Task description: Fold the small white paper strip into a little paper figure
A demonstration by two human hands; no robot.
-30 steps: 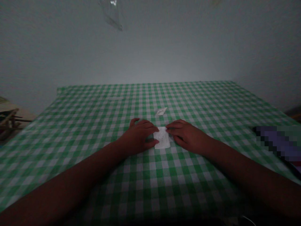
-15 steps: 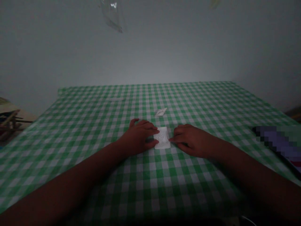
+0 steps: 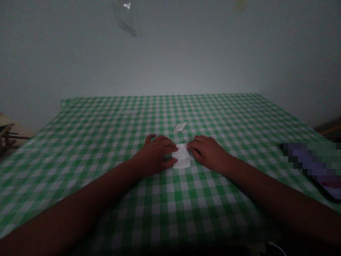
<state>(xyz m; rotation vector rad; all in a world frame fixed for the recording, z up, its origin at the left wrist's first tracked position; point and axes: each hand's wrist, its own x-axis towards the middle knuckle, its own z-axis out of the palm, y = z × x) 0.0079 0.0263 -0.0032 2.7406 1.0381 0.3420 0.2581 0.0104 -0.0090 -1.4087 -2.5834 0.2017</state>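
Observation:
A small white printed paper (image 3: 182, 156) lies flat on the green and white checked tablecloth (image 3: 106, 142). My left hand (image 3: 156, 154) rests palm down on the paper's left edge, fingers stretched out and thumb beneath the edge. My right hand (image 3: 206, 152) lies at the paper's right edge, its curled fingertips pressing on the top right corner. A smaller folded white paper piece (image 3: 179, 127) sits on the cloth just beyond both hands, untouched.
A dark, blurred-out object (image 3: 311, 161) lies at the table's right edge. A plain wall rises behind the table, with a clear plastic piece (image 3: 125, 17) hanging near the top. Wooden furniture (image 3: 6, 137) shows at the far left.
My right hand slid down the paper's right edge, then returned up to its top right corner. My left hand stayed on the left edge. The view shifted slightly.

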